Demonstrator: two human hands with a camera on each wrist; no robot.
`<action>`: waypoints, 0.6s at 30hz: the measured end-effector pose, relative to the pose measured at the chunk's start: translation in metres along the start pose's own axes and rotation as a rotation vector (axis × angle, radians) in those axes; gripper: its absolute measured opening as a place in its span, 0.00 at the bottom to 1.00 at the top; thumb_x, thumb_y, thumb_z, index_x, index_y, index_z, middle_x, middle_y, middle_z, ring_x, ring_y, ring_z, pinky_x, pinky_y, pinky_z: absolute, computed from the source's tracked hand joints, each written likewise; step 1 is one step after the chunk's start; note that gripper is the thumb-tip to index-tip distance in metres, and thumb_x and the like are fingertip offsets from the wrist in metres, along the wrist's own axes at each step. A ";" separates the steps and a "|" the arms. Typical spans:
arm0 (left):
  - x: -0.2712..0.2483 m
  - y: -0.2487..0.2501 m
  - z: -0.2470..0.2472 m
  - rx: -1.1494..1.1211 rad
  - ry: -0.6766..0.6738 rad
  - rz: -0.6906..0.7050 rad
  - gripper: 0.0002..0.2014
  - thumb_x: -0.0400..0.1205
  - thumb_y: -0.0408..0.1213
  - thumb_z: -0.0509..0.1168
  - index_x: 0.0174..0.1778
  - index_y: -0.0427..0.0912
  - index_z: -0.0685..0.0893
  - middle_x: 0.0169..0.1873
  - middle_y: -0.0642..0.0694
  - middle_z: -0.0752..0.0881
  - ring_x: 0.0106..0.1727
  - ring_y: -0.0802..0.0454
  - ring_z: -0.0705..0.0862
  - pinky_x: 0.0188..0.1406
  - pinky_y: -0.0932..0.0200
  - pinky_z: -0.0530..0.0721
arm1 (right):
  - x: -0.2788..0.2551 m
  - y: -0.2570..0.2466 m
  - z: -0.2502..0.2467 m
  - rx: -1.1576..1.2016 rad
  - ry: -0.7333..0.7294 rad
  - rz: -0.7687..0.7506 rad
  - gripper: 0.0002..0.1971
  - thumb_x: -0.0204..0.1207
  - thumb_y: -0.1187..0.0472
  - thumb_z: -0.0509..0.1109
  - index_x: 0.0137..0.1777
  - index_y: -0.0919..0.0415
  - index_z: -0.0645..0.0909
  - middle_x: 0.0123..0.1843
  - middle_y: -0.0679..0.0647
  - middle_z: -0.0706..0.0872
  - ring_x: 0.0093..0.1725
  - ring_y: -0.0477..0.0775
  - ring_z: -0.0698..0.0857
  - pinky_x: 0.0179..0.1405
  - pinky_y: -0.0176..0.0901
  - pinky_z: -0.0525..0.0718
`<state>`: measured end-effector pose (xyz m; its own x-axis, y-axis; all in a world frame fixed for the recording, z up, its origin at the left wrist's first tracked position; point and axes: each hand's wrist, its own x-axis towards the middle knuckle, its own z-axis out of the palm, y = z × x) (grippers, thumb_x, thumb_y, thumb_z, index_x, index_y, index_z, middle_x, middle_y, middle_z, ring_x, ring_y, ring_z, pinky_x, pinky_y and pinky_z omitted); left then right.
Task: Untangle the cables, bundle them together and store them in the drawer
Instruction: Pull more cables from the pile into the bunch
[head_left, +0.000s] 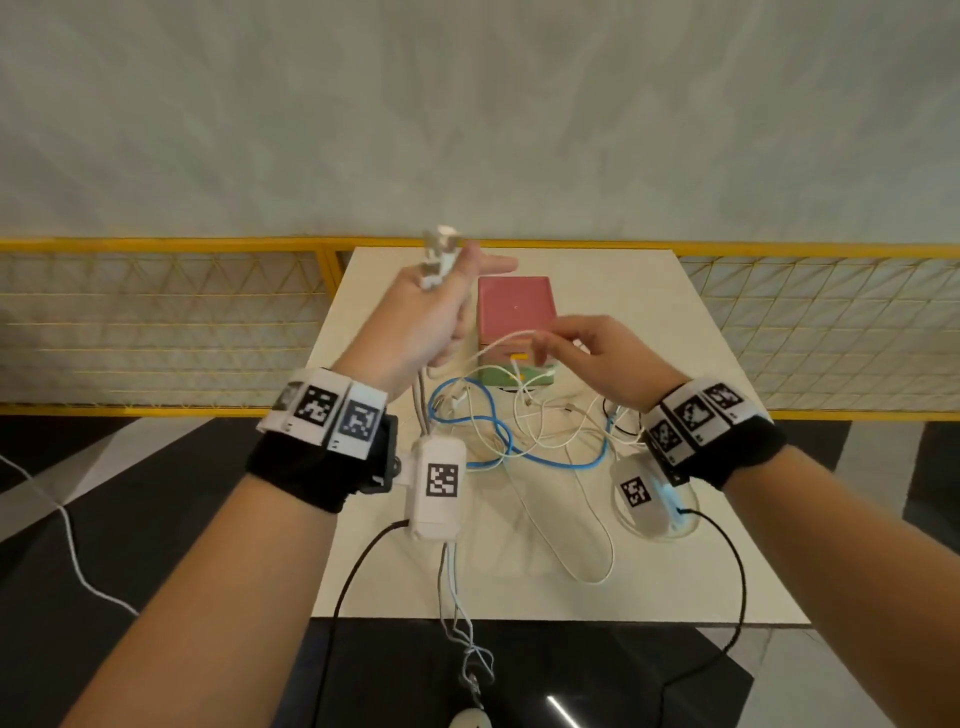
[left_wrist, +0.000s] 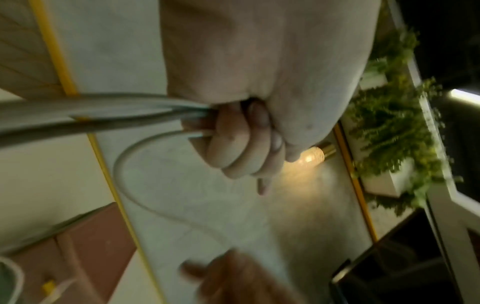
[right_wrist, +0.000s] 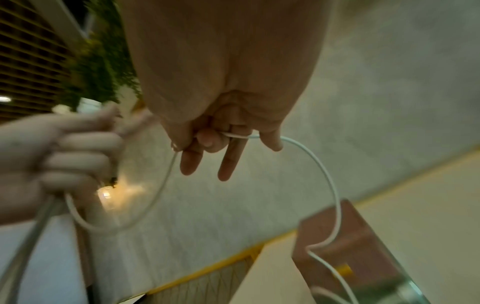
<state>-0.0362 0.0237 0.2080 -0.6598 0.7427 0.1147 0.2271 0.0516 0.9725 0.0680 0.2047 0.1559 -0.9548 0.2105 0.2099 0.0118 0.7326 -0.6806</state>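
1. Head view: above a cream table (head_left: 727, 545), the left hand (head_left: 415, 322) grips gathered cables (head_left: 436, 254); the right hand (head_left: 597, 353) pinches a white cable (head_left: 498, 343) before the pink drawer box (head_left: 514, 312) near the far edge. A blue cable (head_left: 545, 460) tangles mid-table.
2. Left wrist view: fingers (left_wrist: 233, 144) curl around grey cords (left_wrist: 103, 109); plants (left_wrist: 389, 123) line the room.
3. Right wrist view: thumb and finger (right_wrist: 207, 139) nip the white cable, which loops to the drawer box (right_wrist: 363, 246).

A pale bench (head_left: 649, 571) is seen against a yellow mesh railing (head_left: 156, 322), which runs behind its far edge. A grey wall (head_left: 467, 104) is seen beyond the railing. Dark floor (head_left: 156, 519) is seen below the bench's left edge and near edge. In the wrist views, green plants (left_wrist: 394, 115) in white planters are shown, and a small warm lamp (left_wrist: 315, 156) is lit on the wall.
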 end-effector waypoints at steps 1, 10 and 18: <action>0.000 -0.005 0.005 0.107 -0.039 -0.029 0.25 0.87 0.57 0.51 0.54 0.45 0.88 0.17 0.54 0.67 0.17 0.56 0.61 0.17 0.64 0.61 | 0.003 -0.009 -0.006 -0.034 0.009 -0.051 0.14 0.82 0.52 0.62 0.38 0.52 0.84 0.33 0.49 0.85 0.35 0.53 0.80 0.44 0.49 0.79; 0.001 -0.004 0.007 0.360 -0.031 -0.006 0.18 0.87 0.52 0.57 0.33 0.51 0.77 0.21 0.56 0.74 0.19 0.61 0.69 0.21 0.67 0.69 | -0.003 -0.014 -0.034 -0.128 0.020 -0.112 0.13 0.85 0.58 0.58 0.41 0.59 0.80 0.29 0.39 0.76 0.34 0.37 0.76 0.58 0.43 0.73; 0.012 -0.015 0.011 0.238 0.374 0.180 0.17 0.87 0.35 0.58 0.67 0.60 0.81 0.28 0.50 0.79 0.28 0.63 0.74 0.35 0.61 0.77 | -0.008 0.003 -0.031 -0.242 -0.017 -0.025 0.13 0.84 0.56 0.60 0.42 0.54 0.84 0.37 0.52 0.86 0.39 0.54 0.84 0.45 0.46 0.81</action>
<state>-0.0400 0.0390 0.1927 -0.7976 0.4649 0.3843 0.4902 0.1286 0.8621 0.0844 0.2250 0.1742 -0.9606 0.1808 0.2112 0.0569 0.8715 -0.4871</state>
